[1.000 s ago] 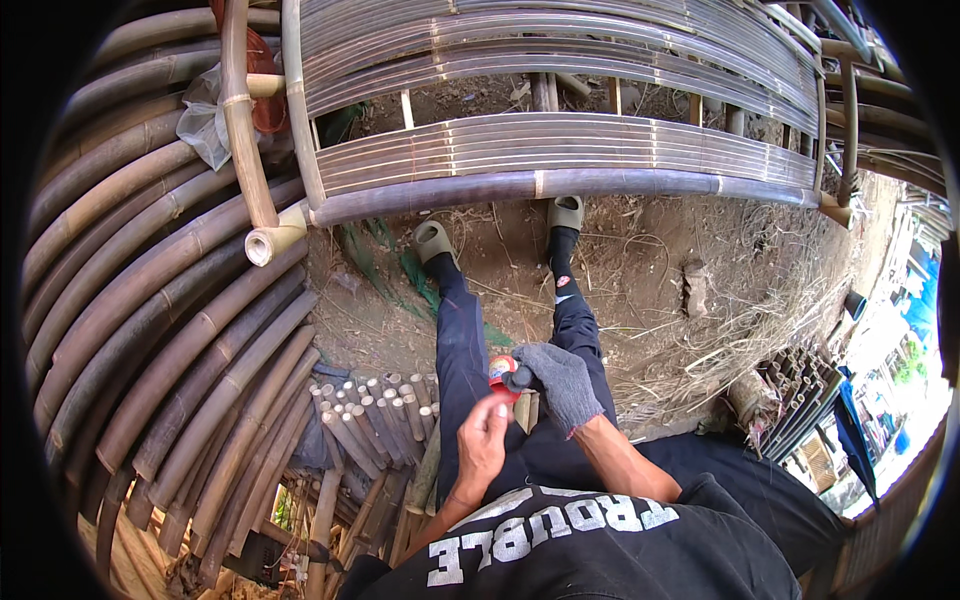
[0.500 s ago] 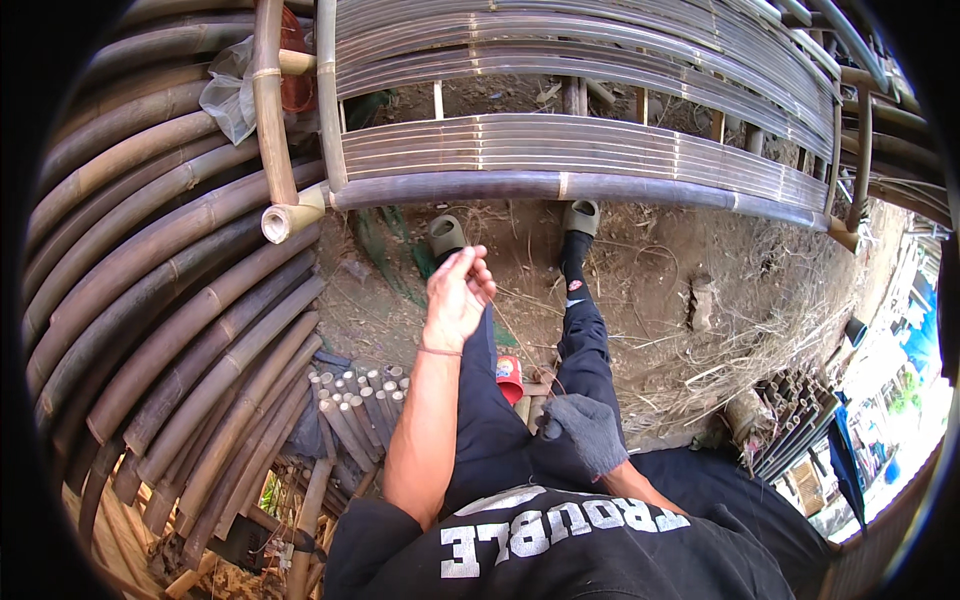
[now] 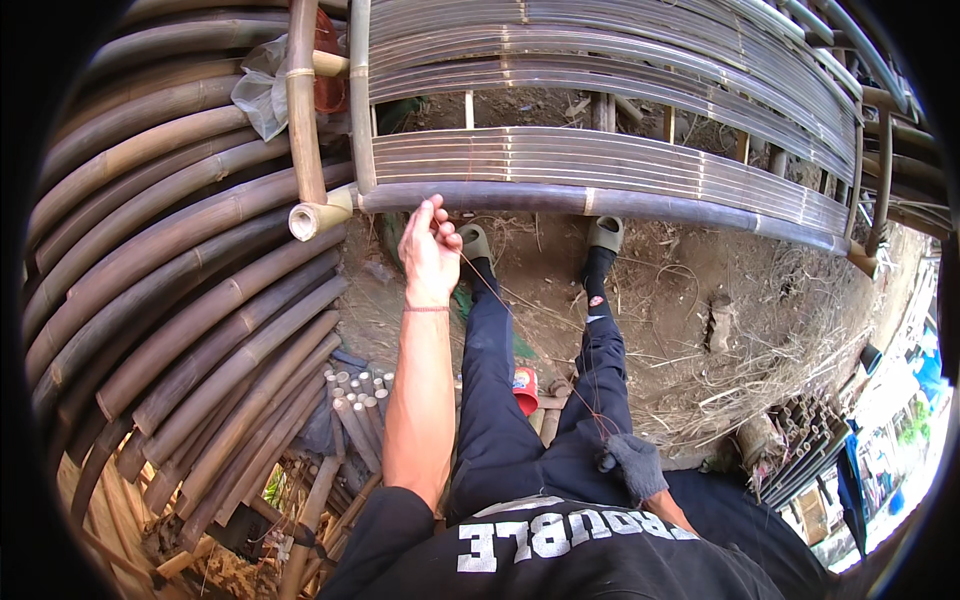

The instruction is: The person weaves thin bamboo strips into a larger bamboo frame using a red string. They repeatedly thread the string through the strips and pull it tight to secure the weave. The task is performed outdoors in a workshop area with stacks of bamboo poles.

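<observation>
My left hand, bare with a thin band round the wrist, is raised just short of the bamboo bench's front rail. Its fingers are pinched on a thin reddish-brown strand, wire or cord. From there the strand slants down across my legs to my right hand. That hand wears a grey knit glove and is closed low over my lap, with loose bends of the strand beside it. A small dark piece shows at its fingers, too small to name. The slatted bamboo bench stands ahead of me, with a round front rail.
Long bamboo poles are stacked at the left, with a clear plastic bag on top. Cut bamboo pieces and a red container are near my legs. Dry straw litters the right ground, beside bundled bamboo.
My left hand has moved up and left towards the bench rail, and my right hand down and right. The strand between them now shows stretched out. The whole view has shifted slightly.
</observation>
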Demonstrator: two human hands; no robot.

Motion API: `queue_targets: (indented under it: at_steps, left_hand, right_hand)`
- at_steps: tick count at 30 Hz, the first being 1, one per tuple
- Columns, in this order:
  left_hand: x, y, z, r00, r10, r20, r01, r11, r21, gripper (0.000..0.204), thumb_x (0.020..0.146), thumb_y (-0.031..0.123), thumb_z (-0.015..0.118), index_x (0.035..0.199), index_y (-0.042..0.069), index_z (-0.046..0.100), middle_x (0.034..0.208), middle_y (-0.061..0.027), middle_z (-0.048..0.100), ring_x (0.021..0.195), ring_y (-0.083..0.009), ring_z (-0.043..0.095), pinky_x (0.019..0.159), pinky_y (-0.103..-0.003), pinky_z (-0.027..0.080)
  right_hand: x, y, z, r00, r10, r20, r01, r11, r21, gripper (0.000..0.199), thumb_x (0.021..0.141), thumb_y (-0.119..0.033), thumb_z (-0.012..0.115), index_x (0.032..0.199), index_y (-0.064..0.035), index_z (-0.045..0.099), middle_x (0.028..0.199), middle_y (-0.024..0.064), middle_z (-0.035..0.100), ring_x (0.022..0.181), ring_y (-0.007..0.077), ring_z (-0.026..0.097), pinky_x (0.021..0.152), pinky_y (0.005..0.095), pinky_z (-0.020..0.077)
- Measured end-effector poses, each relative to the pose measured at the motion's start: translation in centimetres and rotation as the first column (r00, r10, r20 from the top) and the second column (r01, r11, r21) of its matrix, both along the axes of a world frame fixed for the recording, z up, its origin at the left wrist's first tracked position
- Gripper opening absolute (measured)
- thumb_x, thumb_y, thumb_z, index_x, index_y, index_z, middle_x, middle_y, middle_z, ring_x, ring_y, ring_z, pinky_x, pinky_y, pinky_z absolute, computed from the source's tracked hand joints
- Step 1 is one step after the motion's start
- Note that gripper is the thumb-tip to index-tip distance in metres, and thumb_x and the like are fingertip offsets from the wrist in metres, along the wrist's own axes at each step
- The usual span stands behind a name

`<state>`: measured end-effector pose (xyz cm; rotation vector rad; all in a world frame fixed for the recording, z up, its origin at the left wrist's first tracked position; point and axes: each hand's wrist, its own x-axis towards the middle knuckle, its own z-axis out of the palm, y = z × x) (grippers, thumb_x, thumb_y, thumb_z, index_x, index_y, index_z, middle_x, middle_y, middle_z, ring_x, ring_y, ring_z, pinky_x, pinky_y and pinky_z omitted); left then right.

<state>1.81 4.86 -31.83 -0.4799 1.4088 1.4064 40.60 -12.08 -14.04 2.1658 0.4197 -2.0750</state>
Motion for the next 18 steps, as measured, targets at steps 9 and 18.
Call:
queue_targets:
  at_steps: [9,18]
  left_hand:
    - [-4.5,3.0,1.0,0.992,-0.027,-0.122,0.029,0.999,0.013,0.021,0.101,0.023,0.058,0.114,0.007,0.065,0.074,0.0040,0.054,0.051,-0.0040,0.039,0.041,-0.020,0.031]
    - [6.0,-0.4,7.9,0.728,-0.572,-0.378,0.572,0.811,-0.127,0.023,0.099,0.024,0.062,0.108,0.006,0.071,0.063,0.0096,0.044,0.048,0.0007,0.035,0.041,-0.018,0.027]
  right_hand:
    - [7.7,-2.7,-0.9,0.989,-0.004,0.150,0.007,1.000,-0.020,0.022,0.095,-0.018,0.064,0.087,0.0013,0.070,0.069,0.0055,0.066,0.062,0.0127,0.061,0.062,0.0279,0.0490]
    - [2.8,6.9,-3.6,0.678,0.207,0.705,-0.685,0.527,0.503,0.022,0.095,-0.013,0.064,0.106,0.0042,0.071,0.110,0.0158,0.072,0.103,0.0245,0.067,0.092,0.0317,0.0494]
